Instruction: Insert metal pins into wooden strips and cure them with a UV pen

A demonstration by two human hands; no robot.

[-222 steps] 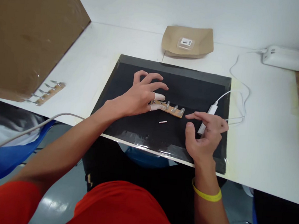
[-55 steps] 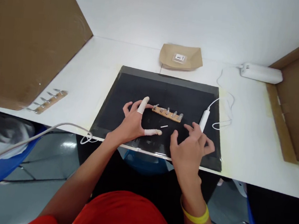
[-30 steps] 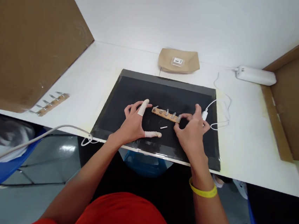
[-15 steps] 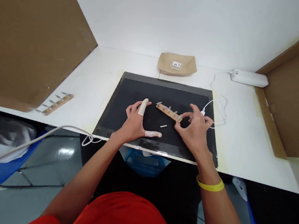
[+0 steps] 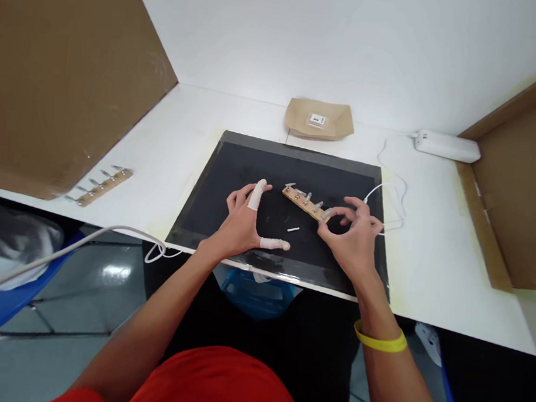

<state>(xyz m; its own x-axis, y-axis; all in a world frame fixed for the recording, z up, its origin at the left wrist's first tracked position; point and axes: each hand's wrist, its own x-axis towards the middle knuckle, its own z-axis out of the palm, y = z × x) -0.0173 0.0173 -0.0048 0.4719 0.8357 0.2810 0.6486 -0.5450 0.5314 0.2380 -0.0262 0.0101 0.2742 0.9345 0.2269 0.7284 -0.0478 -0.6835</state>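
A narrow wooden strip [image 5: 306, 203] with several small metal studs and clear tips along it lies aslant over the black mat [image 5: 253, 161]. Thumb and index finger of my right hand [image 5: 355, 238] pinch its right end. My left hand [image 5: 241, 225] is open beside the strip's left end, thumb and index finger spread wide and each covered by a pale finger cot. A short white stick [image 5: 293, 229] lies on the mat between my hands, touched by neither.
A similar studded strip [image 5: 99, 187] rests on the white table [image 5: 439, 243] to the left. Behind the mat stands a cardboard tray [image 5: 297, 125] holding a small clear case [image 5: 317, 121]. A white power bank-like block [image 5: 447, 146] with a cable sits at right. Cardboard panels [image 5: 67, 68] flank both sides.
The strip and my right hand have shifted slightly right and toward me. My left hand stays almost still, and the view has tilted a little.
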